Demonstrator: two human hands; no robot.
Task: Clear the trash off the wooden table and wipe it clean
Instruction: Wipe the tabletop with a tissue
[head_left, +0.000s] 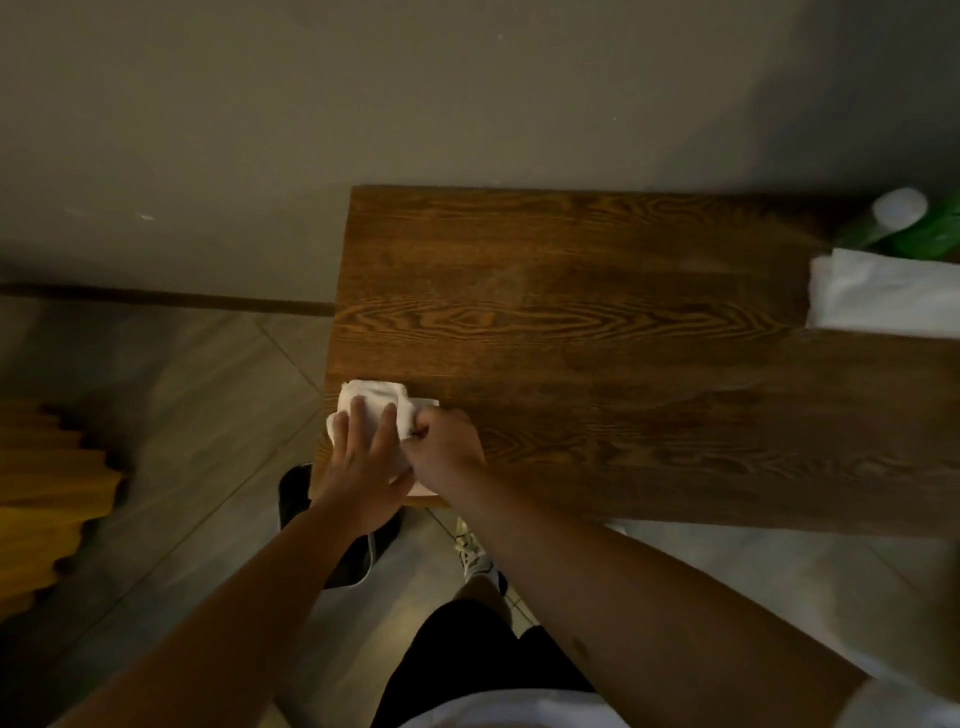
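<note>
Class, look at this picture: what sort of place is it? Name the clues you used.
Probably an indoor eating area, such as a café or home dining corner: a wooden table against a plain wall, a tiled floor, and a bin beside the table.

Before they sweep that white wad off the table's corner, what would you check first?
1. Left hand on the white tissue wad: ok, fingers lie flat on it.
2. Right hand gripping the wad: ok, fingers curled at its edge.
3. Wad at the wooden table corner: ok.
4. Dark bin below that corner: ok.
5. Far end cleared: not ok, white tissues and a green bottle remain.
</note>
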